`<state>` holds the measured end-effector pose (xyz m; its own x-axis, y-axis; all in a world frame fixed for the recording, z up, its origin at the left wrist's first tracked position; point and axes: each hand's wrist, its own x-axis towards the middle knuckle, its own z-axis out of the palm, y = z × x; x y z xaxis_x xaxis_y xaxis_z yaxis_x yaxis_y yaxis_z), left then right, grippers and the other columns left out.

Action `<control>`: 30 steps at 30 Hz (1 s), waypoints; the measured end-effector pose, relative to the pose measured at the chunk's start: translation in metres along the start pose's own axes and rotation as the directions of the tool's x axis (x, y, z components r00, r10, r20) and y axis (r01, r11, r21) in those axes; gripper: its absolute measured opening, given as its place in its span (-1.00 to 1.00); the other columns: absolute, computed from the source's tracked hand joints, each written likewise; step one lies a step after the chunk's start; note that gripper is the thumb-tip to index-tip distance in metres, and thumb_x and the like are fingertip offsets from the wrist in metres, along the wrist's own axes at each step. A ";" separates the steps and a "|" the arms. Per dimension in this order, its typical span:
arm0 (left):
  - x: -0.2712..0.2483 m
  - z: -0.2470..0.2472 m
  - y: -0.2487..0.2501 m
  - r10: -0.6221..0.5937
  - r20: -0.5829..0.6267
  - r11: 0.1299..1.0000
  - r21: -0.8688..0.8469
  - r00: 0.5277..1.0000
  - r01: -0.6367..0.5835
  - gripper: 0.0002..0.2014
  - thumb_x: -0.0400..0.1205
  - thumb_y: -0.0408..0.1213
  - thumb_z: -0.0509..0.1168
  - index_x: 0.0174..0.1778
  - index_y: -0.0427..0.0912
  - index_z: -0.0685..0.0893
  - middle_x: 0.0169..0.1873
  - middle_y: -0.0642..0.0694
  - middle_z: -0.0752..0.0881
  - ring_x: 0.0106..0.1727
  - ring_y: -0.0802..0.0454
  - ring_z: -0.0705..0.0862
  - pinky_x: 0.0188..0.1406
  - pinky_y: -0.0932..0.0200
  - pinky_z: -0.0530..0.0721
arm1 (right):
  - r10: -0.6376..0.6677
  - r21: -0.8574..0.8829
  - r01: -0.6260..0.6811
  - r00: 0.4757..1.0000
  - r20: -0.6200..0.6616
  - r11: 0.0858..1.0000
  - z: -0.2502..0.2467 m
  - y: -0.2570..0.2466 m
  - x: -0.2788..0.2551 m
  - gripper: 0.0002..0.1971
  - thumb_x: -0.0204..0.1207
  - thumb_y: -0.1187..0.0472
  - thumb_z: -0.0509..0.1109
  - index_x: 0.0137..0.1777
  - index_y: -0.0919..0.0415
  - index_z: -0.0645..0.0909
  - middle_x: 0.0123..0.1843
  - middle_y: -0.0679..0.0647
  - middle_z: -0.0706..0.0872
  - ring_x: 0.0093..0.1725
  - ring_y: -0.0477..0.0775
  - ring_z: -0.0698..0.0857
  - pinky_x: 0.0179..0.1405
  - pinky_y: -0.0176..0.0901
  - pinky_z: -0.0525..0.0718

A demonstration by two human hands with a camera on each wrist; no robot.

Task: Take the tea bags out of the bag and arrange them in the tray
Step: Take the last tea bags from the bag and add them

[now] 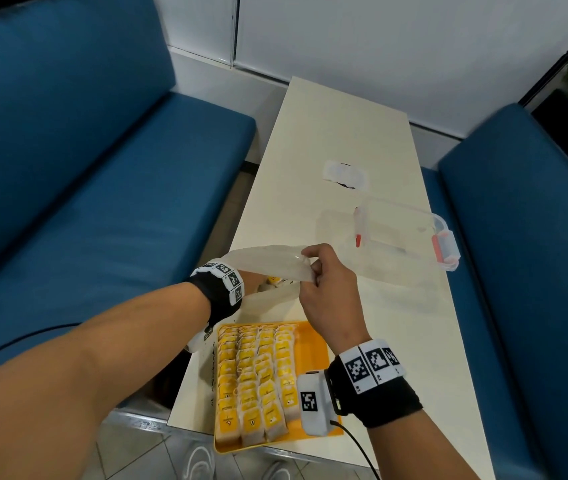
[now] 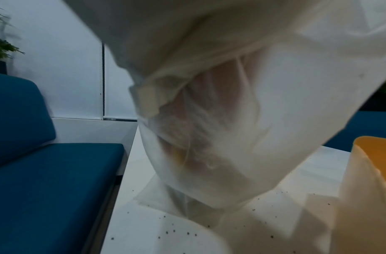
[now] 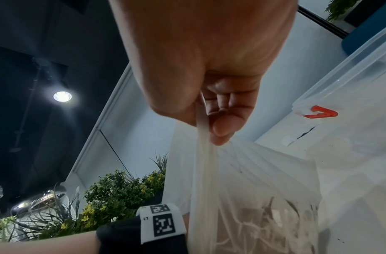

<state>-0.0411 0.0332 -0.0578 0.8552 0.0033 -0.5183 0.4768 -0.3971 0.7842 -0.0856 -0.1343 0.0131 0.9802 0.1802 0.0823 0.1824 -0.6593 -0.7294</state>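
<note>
A translucent plastic bag (image 1: 268, 261) is held up above the far end of the yellow tray (image 1: 313, 344). My right hand (image 1: 310, 271) pinches the bag's rim between thumb and fingers (image 3: 218, 130) and keeps its mouth wide. My left hand (image 1: 254, 281) reaches into that mouth up to the wrist. Its fingers show only as a dim pink shape through the plastic (image 2: 200, 110), so their grip is unclear. A few yellow-tagged tea bags (image 1: 273, 281) lie inside the bag. Several rows of tea bags (image 1: 254, 375) fill the tray's left and middle; its right strip is bare.
A clear plastic box with red latches (image 1: 396, 237) stands just behind my right hand on the white table (image 1: 338, 126). A small clear wrapper (image 1: 344, 174) lies farther back. Blue benches (image 1: 85, 202) flank the table. The tray overhangs the near table edge.
</note>
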 end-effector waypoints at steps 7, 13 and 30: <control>-0.009 0.005 0.009 -0.007 -0.008 0.992 0.129 1.000 0.008 -0.62 0.83 -0.35 0.15 -0.35 -0.03 0.41 -0.42 0.02 0.44 -0.72 0.20 0.49 -0.70 0.47 0.37 | 0.099 0.049 -0.098 0.995 -0.027 0.994 -0.001 0.005 0.001 -0.63 0.49 0.45 0.26 0.21 0.06 0.56 -0.27 -0.09 0.65 -0.30 -0.08 0.65 -0.36 -0.26 0.58; -0.017 0.002 0.031 0.169 0.012 0.806 0.574 0.986 -0.145 -0.82 0.86 -0.29 0.09 0.05 -0.11 0.60 -0.17 -0.03 0.56 -0.08 0.00 0.54 -0.07 0.19 0.45 | 0.239 0.114 -0.230 0.968 -0.073 0.966 -0.005 0.010 0.010 -0.67 0.44 0.47 0.20 0.11 0.11 0.53 -0.23 0.07 0.69 -0.37 0.16 0.78 -0.39 0.05 0.80; -0.081 -0.025 0.012 0.384 -0.161 0.903 -0.140 0.909 -0.406 -0.88 0.60 -0.39 0.53 -0.05 -0.14 0.74 -0.23 -0.11 0.88 -0.21 -0.05 0.87 -0.09 0.05 0.87 | 0.271 -0.050 -0.273 0.961 -0.051 0.961 -0.019 0.032 0.005 -0.50 0.46 0.08 0.52 0.36 0.04 0.43 0.26 -0.04 0.48 0.06 -0.03 0.61 -0.05 -0.18 0.59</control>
<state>-0.0994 0.0512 0.0024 0.9933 -0.0021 -0.1153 0.1117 -0.2312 0.9665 -0.0731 -0.1683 0.0035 0.9956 -0.0424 -0.0839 -0.0887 -0.7190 -0.6893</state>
